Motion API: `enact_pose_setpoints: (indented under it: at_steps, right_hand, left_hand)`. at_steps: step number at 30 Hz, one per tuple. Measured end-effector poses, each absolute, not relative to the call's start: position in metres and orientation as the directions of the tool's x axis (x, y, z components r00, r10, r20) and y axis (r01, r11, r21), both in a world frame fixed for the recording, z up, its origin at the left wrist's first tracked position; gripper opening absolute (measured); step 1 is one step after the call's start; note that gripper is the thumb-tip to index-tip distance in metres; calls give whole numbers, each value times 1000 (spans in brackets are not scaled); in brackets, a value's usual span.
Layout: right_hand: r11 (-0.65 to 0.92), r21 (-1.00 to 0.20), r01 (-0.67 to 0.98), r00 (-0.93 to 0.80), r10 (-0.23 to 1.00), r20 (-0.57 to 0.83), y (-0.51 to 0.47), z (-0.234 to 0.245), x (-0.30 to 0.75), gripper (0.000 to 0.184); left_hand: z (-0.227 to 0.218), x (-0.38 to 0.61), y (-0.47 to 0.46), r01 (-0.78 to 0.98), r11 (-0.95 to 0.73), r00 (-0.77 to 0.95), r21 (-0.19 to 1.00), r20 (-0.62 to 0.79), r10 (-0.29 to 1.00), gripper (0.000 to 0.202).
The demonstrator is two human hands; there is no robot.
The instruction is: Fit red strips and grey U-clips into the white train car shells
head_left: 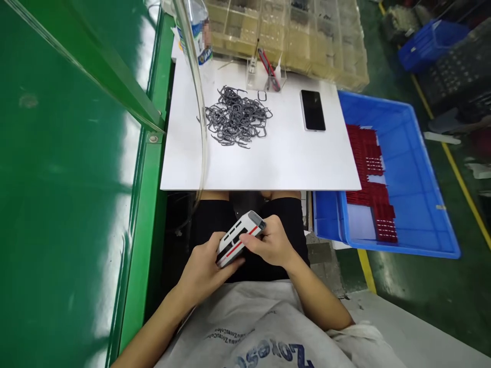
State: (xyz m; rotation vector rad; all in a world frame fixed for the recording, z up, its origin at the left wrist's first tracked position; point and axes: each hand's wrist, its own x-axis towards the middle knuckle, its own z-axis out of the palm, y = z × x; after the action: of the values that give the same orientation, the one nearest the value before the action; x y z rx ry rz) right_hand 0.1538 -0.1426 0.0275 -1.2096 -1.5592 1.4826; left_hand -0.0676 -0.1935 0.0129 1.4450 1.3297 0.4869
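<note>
Over my lap I hold a white toy train car (232,235) with a red stripe, black window strips and a grey end piece (256,220). My left hand (205,263) is wrapped round its lower left end. The fingers of my right hand (270,241) close on the upper right end, the thumb lying along the striped side. Beyond them, on the white tabletop (284,163), lies a tangled heap of thin dark grey frame-shaped parts (236,117). My fingers hide part of the train car.
On the table are a phone (313,110), a clear holder (264,79) with a red cutter (269,70), a bottle (197,36) and a compartment tray (291,43). A clear hose (197,92) crosses the left side. A blue bin (416,168) with red parts (368,153) stands right.
</note>
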Motion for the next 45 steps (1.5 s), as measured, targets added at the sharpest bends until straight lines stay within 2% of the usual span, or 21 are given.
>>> enact_pose_setpoints:
  at_steps: [2, 5, 7, 8, 10, 12, 13, 15, 17, 19, 22, 25, 28, 30, 32, 34, 36, 39, 41, 43, 45]
  right_hand:
    - [-39, -991, 128, -403, 911, -88, -131, 37, 161, 63]
    - [-63, -991, 114, -645, 754, -122, -98, 57, 181, 54]
    - [-46, -986, 162, -796, 584, -158, -65, 67, 194, 53]
    - [-25, -984, 176, -818, 553, -161, -46, 69, 200, 56]
    - [93, -971, 221, -701, 707, -92, -7, 66, 203, 55]
    - [259, -868, 423, -452, 891, 45, 27, 57, 197, 36]
    - [315, -767, 558, -376, 921, 105, 41, 51, 191, 24]
    - [379, -527, 761, -365, 921, 137, 60, 41, 177, 6]
    - [403, -387, 829, -417, 908, 51, 68, 35, 164, 7]
    - [402, -329, 855, -431, 902, -19, 71, 33, 158, 10]
    - [412, -344, 844, -443, 896, -13, 72, 34, 162, 12]
    - [428, -460, 778, -417, 899, 131, 78, 29, 171, 13]
    - [313, -682, 661, -234, 950, 209, 92, 17, 174, 11]
    - [174, -812, 558, -68, 984, 164, 102, 7, 173, 18]
    - [85, -862, 499, 39, 992, 120, 109, 2, 175, 28]
    - [78, -859, 506, 68, 989, 130, 108, 4, 183, 32]
    - [114, -812, 573, 5, 990, 143, 99, 10, 198, 26]
    - [197, -642, 741, -188, 979, 83, 75, 21, 221, 14]
    - [209, -540, 815, -221, 974, 45, 57, 24, 232, 11]
    - [193, -503, 843, -173, 981, 86, 42, 22, 237, 10]
    - [225, -506, 832, -157, 972, 174, 31, 17, 238, 19]
  left_hand:
    - [15, -76, -187, 288, 307, 465, 907, -413, 783, 47]
    - [17, -82, -184, 24, 590, 636, 807, -468, 614, 51]
    - [16, -84, -186, -91, 660, 641, 746, -463, 612, 50]
    - [16, -84, -188, -120, 659, 625, 743, -459, 631, 50]
    - [14, -84, -190, -132, 634, 588, 762, -455, 669, 50]
    - [12, -83, -190, -120, 610, 552, 783, -459, 697, 49]
    - [11, -83, -190, -112, 603, 537, 790, -463, 706, 48]
    - [9, -82, -187, -101, 600, 515, 794, -474, 714, 48]
    - [8, -80, -185, -87, 602, 504, 794, -486, 714, 51]
    - [8, -79, -184, -71, 600, 502, 797, -491, 711, 56]
    - [8, -78, -183, -66, 599, 498, 798, -494, 712, 59]
    - [7, -79, -182, -66, 589, 488, 805, -489, 723, 59]
    - [7, -79, -180, -50, 564, 457, 824, -483, 747, 56]
    - [7, -79, -180, -43, 549, 419, 835, -484, 768, 53]
    - [9, -80, -180, -53, 539, 379, 840, -483, 789, 50]
    - [12, -82, -179, -65, 528, 355, 847, -475, 805, 46]
    - [13, -84, -179, -49, 502, 364, 864, -452, 814, 40]
    - [10, -87, -182, -1, 449, 387, 894, -414, 824, 33]
    - [5, -87, -185, 23, 440, 375, 898, -416, 829, 31]
    - [3, -85, -188, 41, 455, 353, 890, -439, 826, 30]
    - [4, -82, -188, 60, 462, 346, 885, -452, 822, 28]
